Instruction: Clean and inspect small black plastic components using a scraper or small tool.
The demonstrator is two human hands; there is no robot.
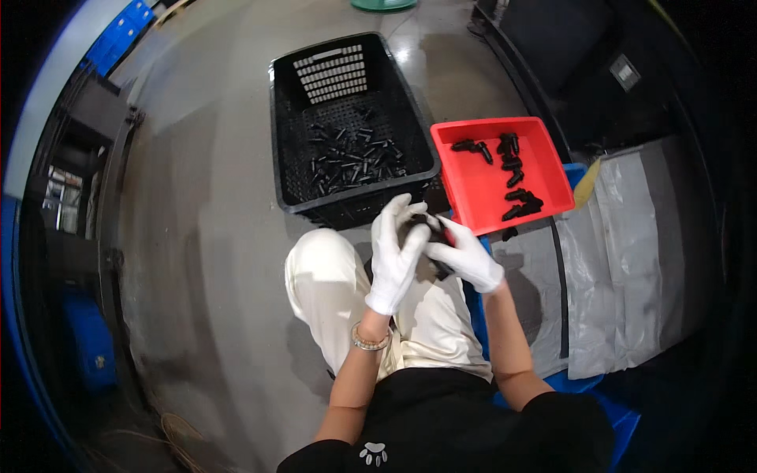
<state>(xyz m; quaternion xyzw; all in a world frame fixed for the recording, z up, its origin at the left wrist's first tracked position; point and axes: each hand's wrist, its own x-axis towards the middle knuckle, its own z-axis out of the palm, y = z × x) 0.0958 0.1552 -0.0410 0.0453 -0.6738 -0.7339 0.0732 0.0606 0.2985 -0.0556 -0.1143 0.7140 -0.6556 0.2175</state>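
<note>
My left hand (394,256) and my right hand (469,256), both in white gloves, meet above my lap. Their fingers curl around a small black part (441,270), mostly hidden by the gloves and slightly blurred. A small red patch shows by the right fingers; I cannot make out whether it belongs to a tool. Just beyond the left hand stands a black plastic crate (289,185) with many short black tubular parts (355,162) loose on its bottom. Past the right hand is a red tray (475,193) holding several clusters of similar black parts (511,158).
Grey plastic sheeting (623,260) covers a surface to the right, with a yellow piece (587,185) beside the tray. One black part (509,234) lies just outside the tray's near edge. Dark equipment (615,71) rises at the far right. Blue bins (118,38) stand far left.
</note>
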